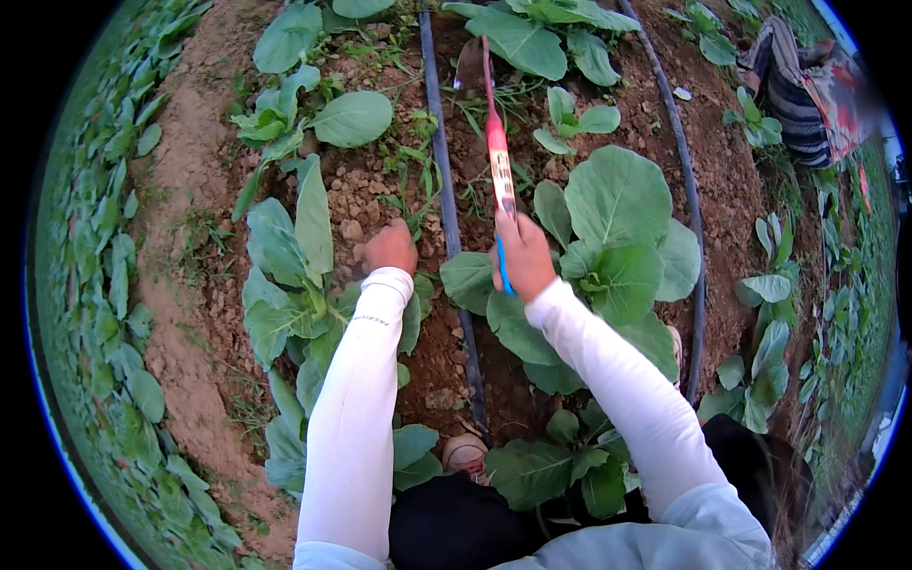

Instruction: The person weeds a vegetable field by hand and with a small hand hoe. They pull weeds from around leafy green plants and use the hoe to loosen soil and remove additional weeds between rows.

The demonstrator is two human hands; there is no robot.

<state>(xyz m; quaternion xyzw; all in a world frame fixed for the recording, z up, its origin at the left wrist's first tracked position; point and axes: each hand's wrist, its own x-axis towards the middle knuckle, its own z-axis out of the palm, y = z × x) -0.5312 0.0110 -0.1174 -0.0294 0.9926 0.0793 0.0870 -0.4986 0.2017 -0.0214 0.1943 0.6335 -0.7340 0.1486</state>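
My right hand [524, 256] is wrapped round the handle of a hand hoe [498, 157]. The handle is red, pale and blue, and a metal blade [469, 72] at its far end is beside grassy weeds. To the left, across a dark drip hose [445, 180], my left hand [390, 249] is closed low over the soil. Thin green weeds [410, 201] stand right at its fingers, but what it grips is hidden. Broad-leaved cabbage plants grow near both hands: one [302, 256] beside the left, a larger one [617, 237] beside the right.
A second drip hose [679, 142] runs along the right of the row. Another person in striped clothing [796, 95] is at the upper right. More cabbage plants [532, 470] grow close to my legs, near my shoe [465, 452]. A bare soil strip [176, 285] lies left.
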